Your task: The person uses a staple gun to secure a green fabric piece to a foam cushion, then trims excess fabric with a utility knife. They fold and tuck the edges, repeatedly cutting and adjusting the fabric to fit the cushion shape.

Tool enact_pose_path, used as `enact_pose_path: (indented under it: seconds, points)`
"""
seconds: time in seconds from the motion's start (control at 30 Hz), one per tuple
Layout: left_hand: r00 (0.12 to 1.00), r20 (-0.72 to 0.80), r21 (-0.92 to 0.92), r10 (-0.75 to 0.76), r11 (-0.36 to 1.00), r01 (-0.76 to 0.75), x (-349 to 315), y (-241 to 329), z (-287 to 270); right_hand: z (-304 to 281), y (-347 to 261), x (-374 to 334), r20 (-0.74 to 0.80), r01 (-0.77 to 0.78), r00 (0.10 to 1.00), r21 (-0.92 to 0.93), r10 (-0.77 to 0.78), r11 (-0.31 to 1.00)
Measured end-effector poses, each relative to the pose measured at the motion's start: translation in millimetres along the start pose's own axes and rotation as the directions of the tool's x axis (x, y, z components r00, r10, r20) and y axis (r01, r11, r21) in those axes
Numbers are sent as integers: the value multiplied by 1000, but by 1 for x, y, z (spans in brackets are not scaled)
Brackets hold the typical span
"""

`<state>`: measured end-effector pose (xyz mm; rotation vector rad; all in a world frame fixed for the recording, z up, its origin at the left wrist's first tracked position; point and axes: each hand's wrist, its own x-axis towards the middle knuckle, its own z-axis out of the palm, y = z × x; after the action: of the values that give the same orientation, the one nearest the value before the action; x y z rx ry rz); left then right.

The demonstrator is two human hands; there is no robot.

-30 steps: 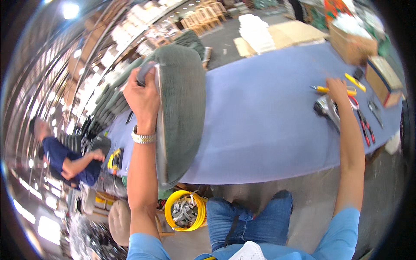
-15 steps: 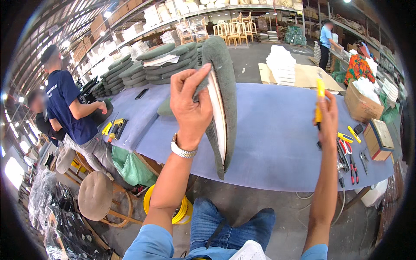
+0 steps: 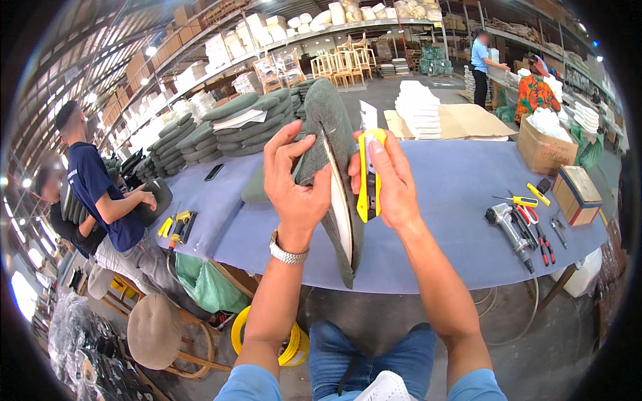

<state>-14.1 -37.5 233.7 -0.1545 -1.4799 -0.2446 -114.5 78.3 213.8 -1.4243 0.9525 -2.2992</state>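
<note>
A dark green padded seat cushion [image 3: 329, 100] stands on edge on the blue-grey table, its cover parted along a slit that shows a pale inner layer [image 3: 339, 194]. My left hand [image 3: 294, 184], with a metal watch at the wrist, grips the cover at the left side of that slit. In my right hand [image 3: 398, 187] is a yellow utility knife [image 3: 370, 177], held upright with its blade [image 3: 368, 115] pointing up. The fingers of this hand lie close against the cushion's right side; whether they touch it I cannot tell.
A pneumatic stapler [image 3: 509, 230], red-handled pliers [image 3: 545, 247] and a cardboard box [image 3: 578, 197] lie on the table's right. Stacked green cushions [image 3: 244, 137] and a phone [image 3: 214, 172] are at the left. A person in navy [image 3: 107, 180] works beside a stool [image 3: 154, 321].
My right hand has brought the utility knife leftward from above the tools to the cushion's right side. My left hand still grips the cover, and the slit now faces me more narrowly.
</note>
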Motion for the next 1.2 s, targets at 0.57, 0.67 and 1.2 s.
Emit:
enact_pose_path:
  seconds: [0.57,0.67,1.2]
  points:
    - [965,215,243,-152,965,98,26,-3,-8,26,3,2,25,134,989,-587,-148,799]
    - [972,200,300,-124,952,59,23,-7,-9,31,-1,1,47,140,988,-700,-150,700]
    - [978,174,233,-112,970,69,19,2,-21,54,-28,-13,38,69,996,-875,-75,480]
